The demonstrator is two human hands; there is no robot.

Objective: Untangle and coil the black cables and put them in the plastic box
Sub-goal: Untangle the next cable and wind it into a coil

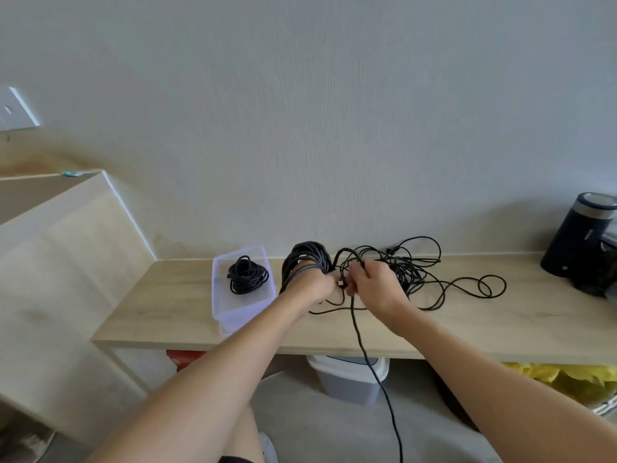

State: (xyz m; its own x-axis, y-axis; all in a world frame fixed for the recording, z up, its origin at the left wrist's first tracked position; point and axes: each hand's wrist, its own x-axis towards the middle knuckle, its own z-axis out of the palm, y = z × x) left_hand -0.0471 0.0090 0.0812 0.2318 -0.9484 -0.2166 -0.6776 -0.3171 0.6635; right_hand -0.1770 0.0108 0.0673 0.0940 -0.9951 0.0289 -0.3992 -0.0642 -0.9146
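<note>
1. Left grip [312,286], mid-frame, has its fingers curled round a fat coil [305,262] of black cable. The loops are wrapped over the back of the hand and the wrist.
2. Right grip [374,285] is just beside it, closed on a couple of strands, with a small plug [340,283] sitting between the two hands.
3. One hanging strand [374,369] drops off the counter [500,329] edge toward the bottom of the frame. A loose tangle [434,279] sprawls across the counter on the right.
4. Plastic box [233,315] sits on the counter just left of the hands, with one finished coil [248,275] already inside.
5. My read: this is the winding step on a second cable, so maybe halfway through the job.
6. Next move probably means teasing slack out of that tangle before each wrap, or the whole mess gets dragged along. After that, tuck the plug end in, slide the coil off the hand without it springing apart, and drop it in the box.
</note>
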